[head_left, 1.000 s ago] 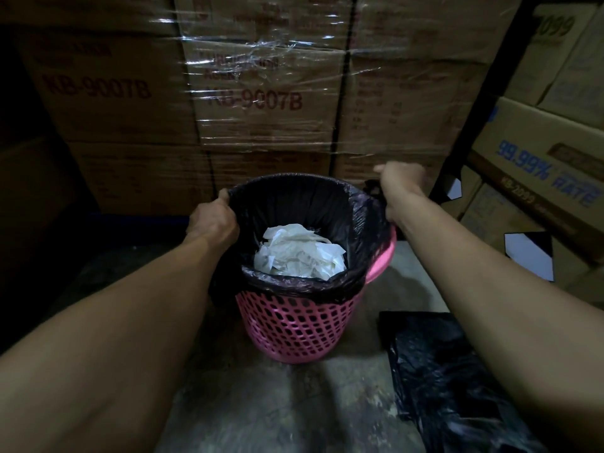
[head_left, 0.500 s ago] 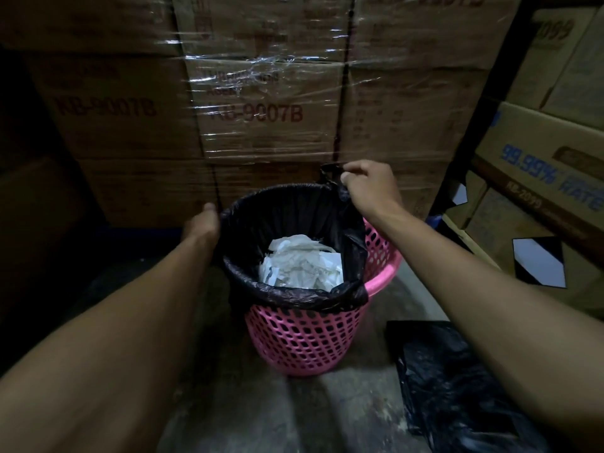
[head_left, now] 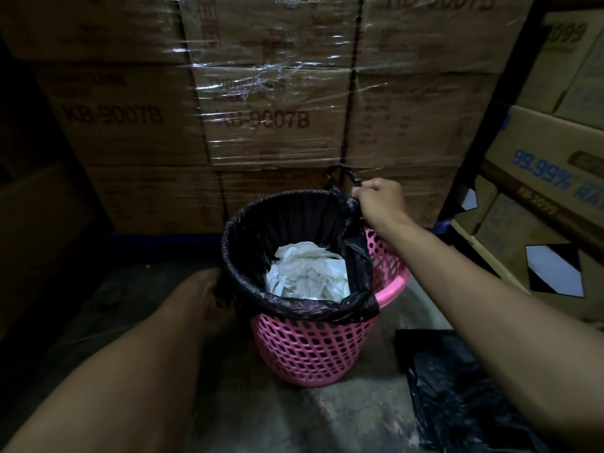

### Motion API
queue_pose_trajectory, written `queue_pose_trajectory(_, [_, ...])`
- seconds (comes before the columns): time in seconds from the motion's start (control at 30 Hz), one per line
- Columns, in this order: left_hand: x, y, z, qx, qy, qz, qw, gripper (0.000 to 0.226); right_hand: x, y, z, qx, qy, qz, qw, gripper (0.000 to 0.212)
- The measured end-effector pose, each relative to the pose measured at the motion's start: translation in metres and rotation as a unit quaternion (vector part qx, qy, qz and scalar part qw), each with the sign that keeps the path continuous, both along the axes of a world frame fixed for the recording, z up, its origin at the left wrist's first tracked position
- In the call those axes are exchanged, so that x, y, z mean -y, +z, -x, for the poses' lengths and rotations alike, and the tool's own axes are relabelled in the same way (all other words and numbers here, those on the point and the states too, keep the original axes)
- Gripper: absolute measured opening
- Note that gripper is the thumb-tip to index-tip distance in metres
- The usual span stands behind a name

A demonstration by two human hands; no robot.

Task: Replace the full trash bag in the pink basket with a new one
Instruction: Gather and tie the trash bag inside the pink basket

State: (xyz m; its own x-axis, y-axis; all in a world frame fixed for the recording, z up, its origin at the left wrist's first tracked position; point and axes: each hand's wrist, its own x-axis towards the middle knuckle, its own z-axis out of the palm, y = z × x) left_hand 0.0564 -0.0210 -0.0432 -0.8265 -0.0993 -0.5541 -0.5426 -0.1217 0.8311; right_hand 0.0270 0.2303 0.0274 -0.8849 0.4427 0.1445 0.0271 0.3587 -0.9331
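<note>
**Item Count**

- Pink basket [head_left: 313,351]: 1, centre of floor.
- Black trash bag [head_left: 277,230] lining the basket: 1.
- Loose black bag [head_left: 457,397] on the floor, near right: 1.
- Hands: 2, left hand [head_left: 206,289] and right hand [head_left: 380,199].
- Cardboard boxes [head_left: 261,116], far and right: exact total cannot be determined.

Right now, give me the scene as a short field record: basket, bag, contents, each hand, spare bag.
basket: pink basket, upright on the floor
bag: black trash bag lining it, right side pulled off the rim
contents: crumpled white paper
right hand: closed on the bag's handle loop above the rim
left hand: at the bag's left edge, grip unclear in the dark
spare bag: black bag flat on the floor, right of the basket
</note>
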Motion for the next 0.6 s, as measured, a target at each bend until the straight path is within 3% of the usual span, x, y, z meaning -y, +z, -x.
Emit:
queue_pose_trajectory(0.1, [0.006,0.014,0.011,0.008,0.057,-0.029,0.998,0.028,0.007,-0.001,0.001,-0.007,-0.005,0.03,1.0,0.014])
queue_pose_trajectory(0.17, [0.018,0.021,0.027,-0.03,0.093,0.006,0.995,0.017,0.008,0.0,0.0,-0.009,-0.011,0.054,0.998,0.022])
queue_pose_trajectory(0.27, [0.028,0.042,0.034,-0.101,0.06,0.061,0.991,0.011,0.008,0.002,-0.002,-0.005,-0.028,0.09,0.996,0.01])
queue_pose_trajectory(0.4, [0.033,0.084,0.033,-0.122,0.008,0.117,0.986,0.013,0.007,0.007,-0.005,0.009,-0.04,0.124,0.991,0.003])
queue_pose_trajectory(0.6, [0.039,0.114,0.043,-0.095,-0.057,0.011,0.994,0.019,0.013,0.021,-0.014,-0.027,-0.055,0.18,0.982,0.021])
